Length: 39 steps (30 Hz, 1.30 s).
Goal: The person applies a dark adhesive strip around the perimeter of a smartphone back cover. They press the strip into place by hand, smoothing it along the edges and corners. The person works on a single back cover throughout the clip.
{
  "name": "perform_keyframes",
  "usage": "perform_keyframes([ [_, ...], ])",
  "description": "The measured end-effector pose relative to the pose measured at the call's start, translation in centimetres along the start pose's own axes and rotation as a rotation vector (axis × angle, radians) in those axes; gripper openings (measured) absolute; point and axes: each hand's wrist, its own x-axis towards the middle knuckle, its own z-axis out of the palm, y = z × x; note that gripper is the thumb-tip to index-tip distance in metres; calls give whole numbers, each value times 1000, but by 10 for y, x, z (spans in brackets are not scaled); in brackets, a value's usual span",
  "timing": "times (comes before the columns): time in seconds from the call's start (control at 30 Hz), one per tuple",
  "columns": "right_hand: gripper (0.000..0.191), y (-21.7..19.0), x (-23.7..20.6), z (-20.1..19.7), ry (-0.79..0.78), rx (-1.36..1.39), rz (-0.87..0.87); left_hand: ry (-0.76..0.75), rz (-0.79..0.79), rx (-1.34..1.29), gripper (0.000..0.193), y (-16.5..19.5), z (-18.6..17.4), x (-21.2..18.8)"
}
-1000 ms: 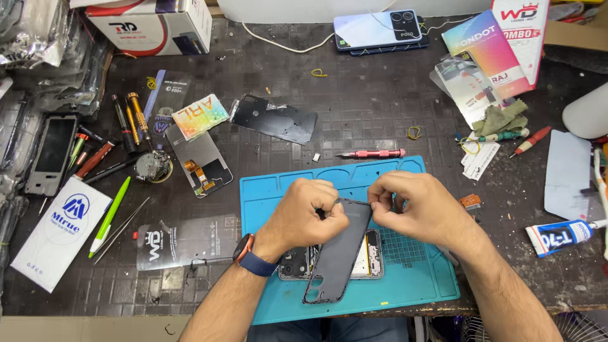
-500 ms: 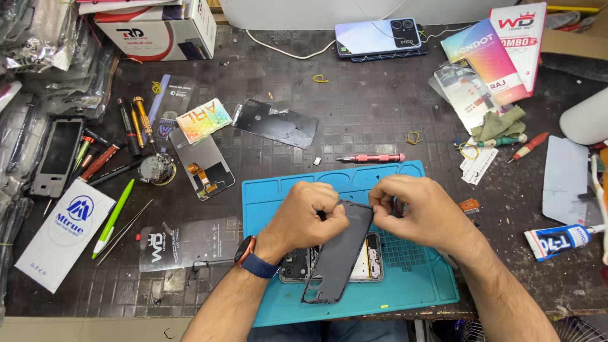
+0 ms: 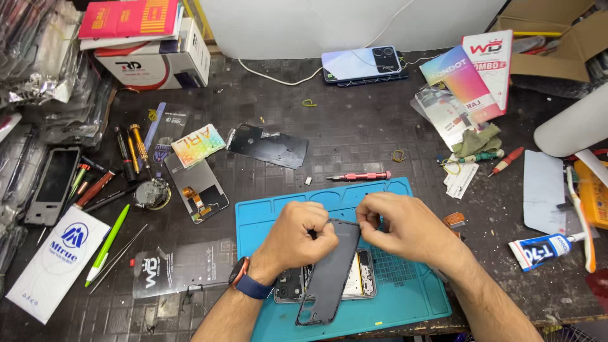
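Both hands (image 3: 354, 234) have tilted the dark back cover (image 3: 329, 275) upward.

You've got bright, even overhead light, soft shadows under both hands. Slight glare on the glossy pale-blue phone (image 3: 362, 64) at 12 o'clock. Centre's sharp; edges bend, esp. 9 & 3 o'clock.

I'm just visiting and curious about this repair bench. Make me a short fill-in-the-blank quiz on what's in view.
1. Both hands, the left hand and the right hand, grip a dark phone ____ cover.
2. The opened phone lies on a ____ mat.
3. The left wrist wears a ____.
4. Just beyond the mat lies a red ____.

Missing words: back; blue; watch; screwdriver
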Motion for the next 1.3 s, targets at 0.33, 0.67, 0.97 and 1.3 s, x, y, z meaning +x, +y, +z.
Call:
perform_keyframes([
  [0.33, 9, 0, -2, -1, 34, -49, -50, 14, 17, 9, 34, -3, 1, -1],
  [0.67, 9, 2, 0, 3, 74, -150, -96, 36, -13, 78, 36, -1, 2, -1],
  [0.97, 11, -2, -1, -1, 92, -100, 14, 42, -30, 39, 35, -2, -1, -1],
  [1.3, 17, -5, -2, -7, 90, 5, 31, 48, 25, 31, 33, -5, -1, -1],
])
